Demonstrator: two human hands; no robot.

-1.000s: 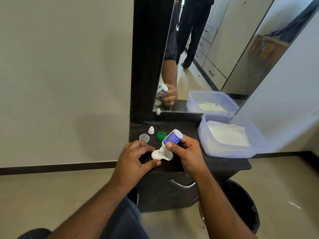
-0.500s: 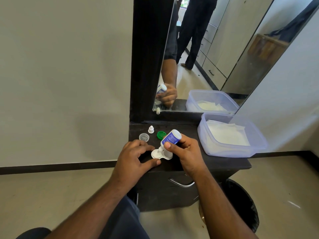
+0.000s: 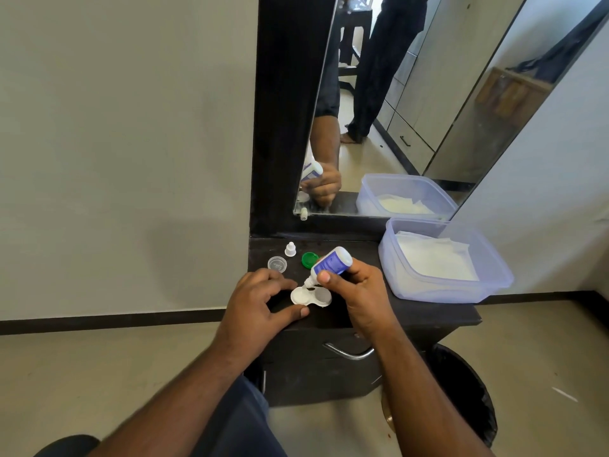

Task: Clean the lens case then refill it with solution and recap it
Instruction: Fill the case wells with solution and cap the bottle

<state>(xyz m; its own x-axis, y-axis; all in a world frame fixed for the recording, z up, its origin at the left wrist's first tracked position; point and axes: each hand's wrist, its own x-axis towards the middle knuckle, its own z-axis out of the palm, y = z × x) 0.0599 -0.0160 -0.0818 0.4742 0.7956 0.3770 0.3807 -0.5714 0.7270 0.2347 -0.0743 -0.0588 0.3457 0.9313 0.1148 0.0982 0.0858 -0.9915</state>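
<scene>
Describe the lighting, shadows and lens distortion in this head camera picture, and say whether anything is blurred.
Head view: soft, even light; a faint shadow falls on the wall left of the dark table. Wide-angle bending curves the skirting and tilts the mirror. The solution bottle label is too soft to read; the lens case is bright, its wells' detail washed out.

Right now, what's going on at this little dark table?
A person is refilling a white two-well lens case on the dark table. The right hand tips a small white bottle with a blue label nozzle-down over the left well, while the left hand steadies the case. A green cap, a clear cap and a small white bottle cap lie behind, all off.
</scene>
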